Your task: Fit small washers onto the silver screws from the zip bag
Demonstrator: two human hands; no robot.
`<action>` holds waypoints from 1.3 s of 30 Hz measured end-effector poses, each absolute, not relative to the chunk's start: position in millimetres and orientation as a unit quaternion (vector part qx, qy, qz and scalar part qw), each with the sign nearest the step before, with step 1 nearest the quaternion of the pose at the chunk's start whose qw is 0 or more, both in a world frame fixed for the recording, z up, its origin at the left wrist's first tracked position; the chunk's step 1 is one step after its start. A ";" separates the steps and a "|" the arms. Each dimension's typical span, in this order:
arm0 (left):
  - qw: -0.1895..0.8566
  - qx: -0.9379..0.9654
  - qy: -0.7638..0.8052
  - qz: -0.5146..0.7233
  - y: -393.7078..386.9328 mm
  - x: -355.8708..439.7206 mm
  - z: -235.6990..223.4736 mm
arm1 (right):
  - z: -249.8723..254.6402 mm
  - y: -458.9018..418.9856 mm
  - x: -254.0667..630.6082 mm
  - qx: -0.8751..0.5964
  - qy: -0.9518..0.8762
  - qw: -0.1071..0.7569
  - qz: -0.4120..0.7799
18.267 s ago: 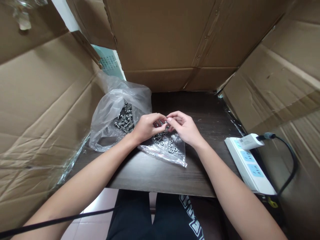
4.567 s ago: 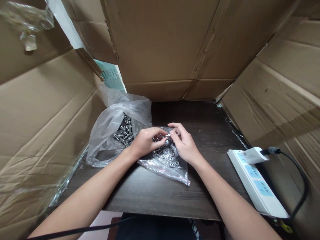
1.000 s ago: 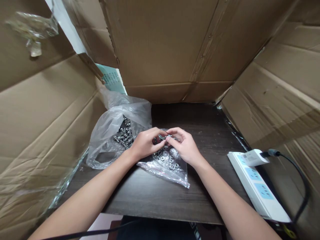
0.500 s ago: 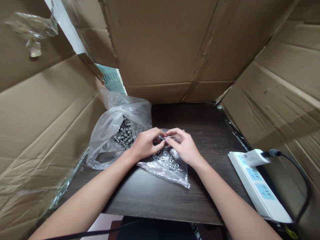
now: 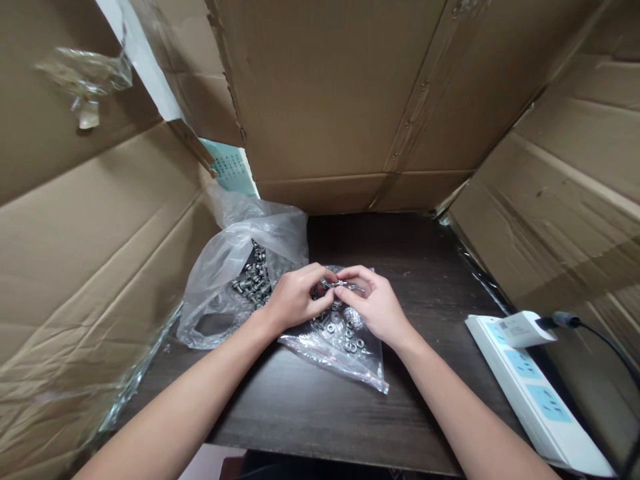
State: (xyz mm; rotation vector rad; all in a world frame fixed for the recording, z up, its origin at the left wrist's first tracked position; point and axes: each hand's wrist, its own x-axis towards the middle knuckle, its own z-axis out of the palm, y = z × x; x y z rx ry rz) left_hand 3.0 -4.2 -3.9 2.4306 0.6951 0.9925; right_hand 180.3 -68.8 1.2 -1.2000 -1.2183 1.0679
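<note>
Fingertips of my left hand [image 5: 303,297] and my right hand [image 5: 377,303] meet in a pinch over a clear zip bag. Between them is a small metal bolt [image 5: 341,285], which looks to lie sideways; the fingers cover part of it, so I cannot tell whether a nut or washer is on it. Beneath the hands, the zip bag [image 5: 345,363] lies flat with loose nuts [image 5: 354,346] and washers on it or in it. Just left of my left hand, an open plastic bag [image 5: 210,260] holds many bolts [image 5: 256,277].
Cardboard walls [image 5: 325,87] enclose the dark wooden table [image 5: 280,407] at the back and both sides. A white power strip [image 5: 535,387] with a plugged-in adapter [image 5: 520,330] and black cable lies along the right. Greenish printed paper [image 5: 231,167] shows at the back left.
The view has shifted slightly, so everything sits a little lower. Both hands stay together over the zip bag, with only small finger movements around the bolt.
</note>
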 end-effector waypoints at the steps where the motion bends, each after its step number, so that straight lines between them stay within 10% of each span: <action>1: 0.211 0.875 0.249 0.357 -4.2 3.0 -4.1 | 0.9 -68.8 180.3 -0.504 -0.510 0.531 0.452; 39: 0.198 0.879 0.212 0.378 -1.9 2.0 -4.3 | 6.3 -71.2 178.2 -0.531 -0.519 0.522 0.420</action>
